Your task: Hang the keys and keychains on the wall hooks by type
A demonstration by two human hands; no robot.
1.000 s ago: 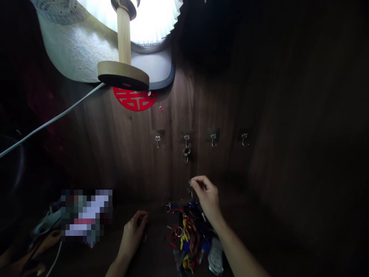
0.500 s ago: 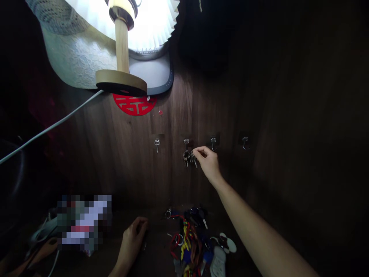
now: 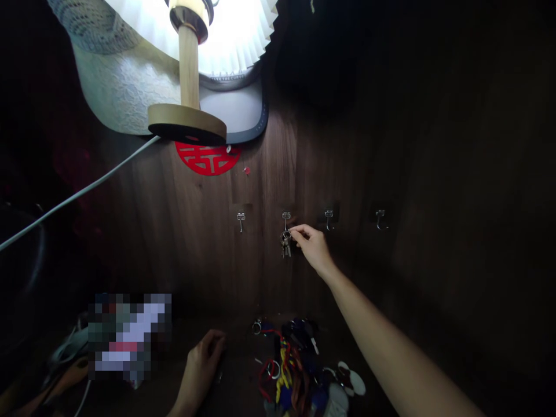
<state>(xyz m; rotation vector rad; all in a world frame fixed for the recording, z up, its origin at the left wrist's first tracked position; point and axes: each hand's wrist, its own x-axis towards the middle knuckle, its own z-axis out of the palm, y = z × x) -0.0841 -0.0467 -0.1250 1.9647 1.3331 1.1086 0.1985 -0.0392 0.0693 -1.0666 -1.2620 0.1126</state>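
Observation:
My right hand (image 3: pixel 313 246) reaches up to the wood-grain wall, thumb and forefinger pinched on a key ring. Its keys (image 3: pixel 286 250) hang below the second hook (image 3: pixel 286 218), overlapping other keys there; whether the pinched ring is on that hook I cannot tell. Low on the left, my left hand (image 3: pixel 202 359) rests on the dark surface with its fingers curled in; anything inside them is hidden. A small shiny metal piece (image 3: pixel 219 376) lies just beside it. To its right is a pile of keys and cords (image 3: pixel 286 365) in red, yellow, brown and blue.
More hooks line the wall: one on the left (image 3: pixel 241 220), two on the right (image 3: pixel 329 219). Above are a lit lamp (image 3: pixel 189 69), caps (image 3: pixel 117 87) and a red cut-out ornament (image 3: pixel 208 159). A pale cable (image 3: pixel 87 188) crosses the left; a blurred-out patch (image 3: pixel 130 339) lies below.
My right hand has brought its keys slightly left, against the keys at the second hook. The whole view has shifted a little. My left hand stays resting.

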